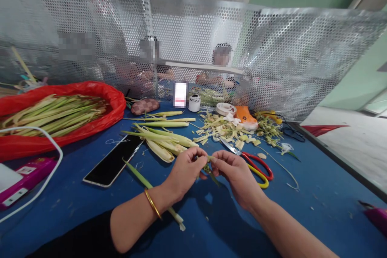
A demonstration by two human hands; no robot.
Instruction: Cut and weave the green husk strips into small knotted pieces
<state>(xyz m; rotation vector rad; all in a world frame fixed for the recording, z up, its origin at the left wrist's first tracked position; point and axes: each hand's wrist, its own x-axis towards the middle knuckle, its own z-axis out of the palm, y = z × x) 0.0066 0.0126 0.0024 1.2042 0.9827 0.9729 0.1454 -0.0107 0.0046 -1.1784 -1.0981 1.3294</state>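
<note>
Above the blue table, my left hand [191, 168] is closed in a pinch on a small green plant piece [207, 167]. My right hand [229, 168] pinches a thin, pale end of the same piece, fingertips close to the left ones. The fingers partly hide it. A long green stalk [139, 177] lies under my left forearm, which wears a gold bangle [153, 204]. Just beyond my hands is a bunch of pale green, leafy stalks [165, 142]. Scissors with red and yellow handles [263, 166] lie beside my right hand, blades pointing away.
To the left are a red bag [113, 92] full of long stalks, a dark phone [113, 162] and a purple power strip [28, 179]. Trimmed scraps [217, 127], a tape roll [226, 108] and an orange packet [245, 116] lie farther back. A perforated metal screen [187, 24] stands behind; people sit beyond it.
</note>
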